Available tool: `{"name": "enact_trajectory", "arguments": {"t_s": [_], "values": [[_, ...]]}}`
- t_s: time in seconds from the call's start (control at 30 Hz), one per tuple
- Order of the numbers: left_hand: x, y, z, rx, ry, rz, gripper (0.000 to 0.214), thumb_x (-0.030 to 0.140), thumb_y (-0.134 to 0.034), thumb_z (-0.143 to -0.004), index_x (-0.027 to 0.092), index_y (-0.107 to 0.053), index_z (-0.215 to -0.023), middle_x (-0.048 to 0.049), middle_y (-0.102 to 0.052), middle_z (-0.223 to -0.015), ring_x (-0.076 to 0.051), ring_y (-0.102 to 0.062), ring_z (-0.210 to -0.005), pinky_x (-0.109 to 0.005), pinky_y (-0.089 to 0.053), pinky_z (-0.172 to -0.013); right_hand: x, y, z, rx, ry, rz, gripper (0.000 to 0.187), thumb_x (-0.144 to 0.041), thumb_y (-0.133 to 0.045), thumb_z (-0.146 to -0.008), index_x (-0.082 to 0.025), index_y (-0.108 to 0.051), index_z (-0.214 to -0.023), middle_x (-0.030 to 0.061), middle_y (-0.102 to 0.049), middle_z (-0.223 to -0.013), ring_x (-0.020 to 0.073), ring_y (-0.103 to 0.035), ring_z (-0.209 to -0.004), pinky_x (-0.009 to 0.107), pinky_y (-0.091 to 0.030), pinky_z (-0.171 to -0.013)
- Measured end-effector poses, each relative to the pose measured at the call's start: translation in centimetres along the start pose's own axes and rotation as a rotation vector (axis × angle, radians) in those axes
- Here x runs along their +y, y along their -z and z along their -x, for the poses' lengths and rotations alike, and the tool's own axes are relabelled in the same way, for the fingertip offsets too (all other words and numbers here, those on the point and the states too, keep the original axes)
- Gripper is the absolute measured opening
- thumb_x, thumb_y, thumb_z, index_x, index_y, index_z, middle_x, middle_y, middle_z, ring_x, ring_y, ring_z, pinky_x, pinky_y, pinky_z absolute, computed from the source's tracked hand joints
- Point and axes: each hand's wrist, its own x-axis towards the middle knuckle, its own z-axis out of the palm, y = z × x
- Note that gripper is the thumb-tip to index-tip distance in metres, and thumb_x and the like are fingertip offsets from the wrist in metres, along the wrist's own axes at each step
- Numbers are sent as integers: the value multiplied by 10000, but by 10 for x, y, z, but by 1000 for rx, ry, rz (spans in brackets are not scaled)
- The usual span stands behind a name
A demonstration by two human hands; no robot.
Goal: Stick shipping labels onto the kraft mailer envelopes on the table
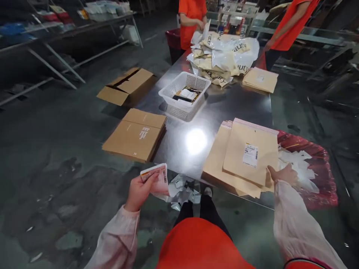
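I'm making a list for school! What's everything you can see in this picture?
steel table: one, silver, in the middle
basket: one, white, on the table, holding papers
near tan mailers: one stack, tan, on the table's near right
far tan mailers: one stack, tan, on the table's far right
plastic mailers: one pile, white, at the table's far end
flat cardboard boxes: one stack, brown, left of the table
open cardboard box: one, brown, on the floor, left
red bag: one, red, right of the table, with white scraps
foil scraps: one crumpled bunch, silver, below the table's near edge
metal shelves: one set, grey, far left
co-workers: two, orange shirts, past the table
printed card: one, white and red, in the left hand
left hand: one, holding the card
right hand: one, resting on the near mailers
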Motion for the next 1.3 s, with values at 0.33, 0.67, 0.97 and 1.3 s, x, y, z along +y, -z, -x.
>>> {"name": "enact_trajectory", "arguments": {"t_s": [0.33,0.67,0.97,1.3], "values": [[57,-11,-26,-43,-311,142,480,476,-776,-615,146,-706,-957,-111,-765,-970,-289,-694,-928,-390,-548,-849,-117,-32,125,-663,421,-527,371,-479,-616,-798,-148,-703,-942,114,-703,-972,180,-668,-814,348,-570,-765],[144,-34,-22,70,-379,578,519,509,-827,-524,118,-709,-845,-90,-761,-870,-243,-699,-808,-351,-565,-733,-237,-28,196,-1529,540,-864,681,-377,-860,-416,-158,-672,-1033,55,-726,-1027,238,-659,-979,399,-509,-906],[181,-2,-17,259,-431,695,505,388,-883,-397,115,-680,-770,-73,-749,-780,-212,-686,-771,-311,-540,-707,-123,-18,171,-1415,446,-655,383,-494,-746,-570,-130,-683,-669,22,-668,-590,159,-605,-565,267,-472,-541],[169,-38,17,112,-374,720,576,451,-894,-347,104,-700,-763,-122,-767,-812,-274,-709,-817,-384,-552,-761,-42,-14,164,-1333,445,-580,377,-518,-714,-563,-148,-655,-605,39,-667,-613,183,-612,-608,285,-459,-566]]}}
